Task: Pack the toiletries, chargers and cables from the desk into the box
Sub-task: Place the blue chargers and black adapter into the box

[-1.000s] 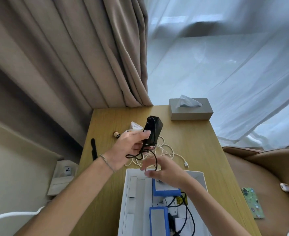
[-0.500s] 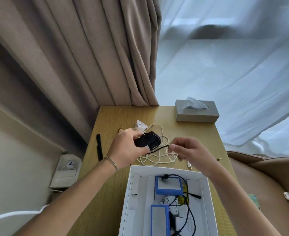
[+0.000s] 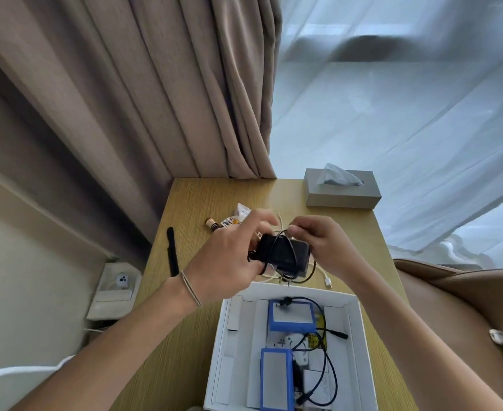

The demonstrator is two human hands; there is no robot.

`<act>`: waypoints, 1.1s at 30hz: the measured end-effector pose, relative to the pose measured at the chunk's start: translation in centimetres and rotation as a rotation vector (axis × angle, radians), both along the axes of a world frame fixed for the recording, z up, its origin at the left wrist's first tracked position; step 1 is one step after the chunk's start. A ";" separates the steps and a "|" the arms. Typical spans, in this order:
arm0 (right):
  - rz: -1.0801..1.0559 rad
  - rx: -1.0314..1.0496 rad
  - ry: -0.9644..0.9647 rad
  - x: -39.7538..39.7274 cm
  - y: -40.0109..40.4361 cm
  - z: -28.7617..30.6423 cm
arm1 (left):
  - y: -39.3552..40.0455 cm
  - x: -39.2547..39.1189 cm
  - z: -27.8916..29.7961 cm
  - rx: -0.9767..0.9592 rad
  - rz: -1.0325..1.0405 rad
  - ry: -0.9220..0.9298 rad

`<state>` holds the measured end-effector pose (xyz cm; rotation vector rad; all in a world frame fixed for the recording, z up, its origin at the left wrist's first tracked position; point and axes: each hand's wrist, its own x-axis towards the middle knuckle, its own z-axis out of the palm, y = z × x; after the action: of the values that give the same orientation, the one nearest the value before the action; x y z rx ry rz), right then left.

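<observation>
The left hand [image 3: 229, 256] grips a blocky, matte black charger [image 3: 286, 256] above the far end of the box, fingers curled beneath it, metal prongs pointing down; the right hand [image 3: 321, 244] pinches the charger's thin black cord [image 3: 280, 232], looped over the block; under both lies a coiled glossy white cable [image 3: 324, 275] on the wood-grain bench [image 3: 197, 203]; the white cardboard box [image 3: 360, 321] sits at the near edge, holding two blue-rimmed rectangular packs [image 3: 291, 315] and tangled black leads; a small brown bottle [image 3: 211, 223] and a crinkled sachet [image 3: 242, 209] lie beyond the hands; a slim black strap [image 3: 172, 253] rests near the left edge; a grey rectangular tissue box [image 3: 342, 194] stands at the far right corner.
</observation>
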<state>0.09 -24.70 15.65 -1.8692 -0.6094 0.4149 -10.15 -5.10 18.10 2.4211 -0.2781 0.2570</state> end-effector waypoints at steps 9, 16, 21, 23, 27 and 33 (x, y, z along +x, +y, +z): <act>0.164 -0.399 -0.029 -6.7 1.8 -3.4 | 0.9 0.7 -0.8 -0.023 0.329 -0.074; 0.186 -0.566 -0.400 -5.4 0.2 1.7 | 1.5 0.0 -2.1 0.306 0.064 0.113; 0.076 -0.390 -0.318 -2.8 -1.0 0.7 | 0.5 -1.1 -1.8 0.215 -0.150 0.234; 0.028 -0.295 -0.186 -2.5 -1.2 -0.8 | 0.3 -1.3 -1.7 0.060 -0.166 0.246; -0.098 -0.184 0.156 -4.7 -0.8 -4.3 | 0.2 -1.2 -1.9 -0.286 -0.026 0.213; -0.091 -0.069 0.346 -8.3 -0.4 -5.5 | -1.4 -1.9 -5.1 -0.295 0.282 0.141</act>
<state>-8.26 -25.08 10.14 -1.8255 -0.2786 0.6885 -12.06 -6.47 13.04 2.1666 0.1578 0.2322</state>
